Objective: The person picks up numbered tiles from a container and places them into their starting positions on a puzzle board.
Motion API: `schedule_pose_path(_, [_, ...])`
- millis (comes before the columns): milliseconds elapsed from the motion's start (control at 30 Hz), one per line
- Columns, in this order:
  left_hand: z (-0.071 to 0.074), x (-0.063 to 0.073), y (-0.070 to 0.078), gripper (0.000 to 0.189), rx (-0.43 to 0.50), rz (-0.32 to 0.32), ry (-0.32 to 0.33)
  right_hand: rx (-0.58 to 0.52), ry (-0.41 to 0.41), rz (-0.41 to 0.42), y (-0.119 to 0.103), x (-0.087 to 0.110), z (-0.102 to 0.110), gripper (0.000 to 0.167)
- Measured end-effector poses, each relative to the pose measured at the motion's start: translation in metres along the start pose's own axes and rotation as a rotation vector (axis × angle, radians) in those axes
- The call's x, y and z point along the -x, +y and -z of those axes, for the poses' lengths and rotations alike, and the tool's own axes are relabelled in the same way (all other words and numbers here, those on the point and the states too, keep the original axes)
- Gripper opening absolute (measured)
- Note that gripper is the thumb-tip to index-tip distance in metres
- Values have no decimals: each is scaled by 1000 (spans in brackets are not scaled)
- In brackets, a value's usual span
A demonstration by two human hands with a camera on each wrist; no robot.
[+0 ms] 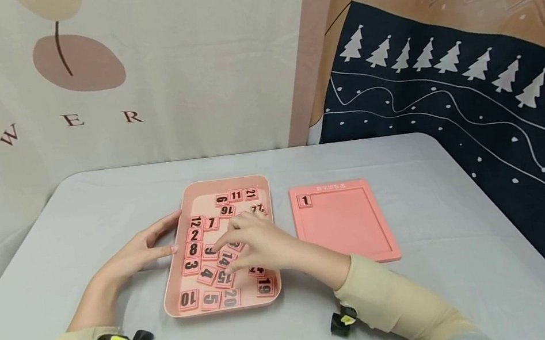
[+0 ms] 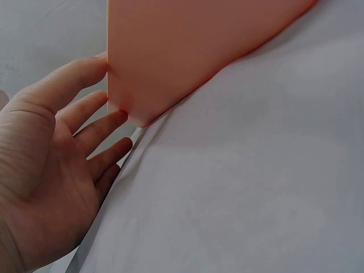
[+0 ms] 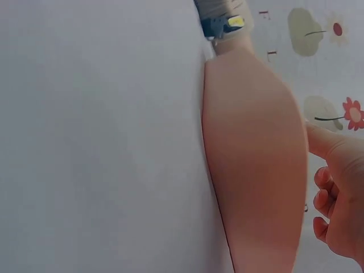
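A pink tray (image 1: 176, 302) holds several loose number tiles lying at various angles, among them a 10 tile (image 1: 188, 299), a 2 tile (image 1: 194, 235) and a 19 tile (image 1: 265, 287). My left hand (image 1: 145, 249) rests its thumb and fingertips against the tray's left side, fingers loosely extended. Over the tray's middle is my right hand (image 1: 256, 242), its index finger reaching to a tile (image 1: 208, 253) that it partly covers. No tile shows between its fingers, and several tiles beneath are hidden. To the right lies a pink board (image 1: 345, 223) with a 1 tile (image 1: 305, 201) at its upper left.
A grey-white cloth covers the table (image 1: 441, 216). Behind it hangs a pale printed curtain (image 1: 217, 73), with a dark tree-patterned cloth (image 1: 413, 92) on the right. Black cameras are strapped to both wrists.
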State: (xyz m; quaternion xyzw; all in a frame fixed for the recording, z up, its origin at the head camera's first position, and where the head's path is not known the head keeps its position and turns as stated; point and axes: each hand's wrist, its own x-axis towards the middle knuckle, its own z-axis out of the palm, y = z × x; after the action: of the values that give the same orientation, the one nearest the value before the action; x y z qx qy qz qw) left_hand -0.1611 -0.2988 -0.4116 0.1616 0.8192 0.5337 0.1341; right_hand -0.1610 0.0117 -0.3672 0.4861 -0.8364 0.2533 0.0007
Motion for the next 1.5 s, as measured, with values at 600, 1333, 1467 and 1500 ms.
schedule_pose_path(600, [1, 1, 1, 72, 12, -9, -10, 117, -103, -117, 24, -68, -10, 34])
schedule_pose_path(1333, [0, 2, 1, 71, 14, -19, -13, 140, -151, -135, 34, -91, -35, 30])
schedule_pose_path(1467, [-1, 2, 2, 71, 10, -17, -15, 137, -137, -142, 36, -89, -37, 27])
schedule_pose_path(1500, [-1, 2, 2, 71, 9, -17, -15, 139, -133, -143, 36, -89, -37, 27])
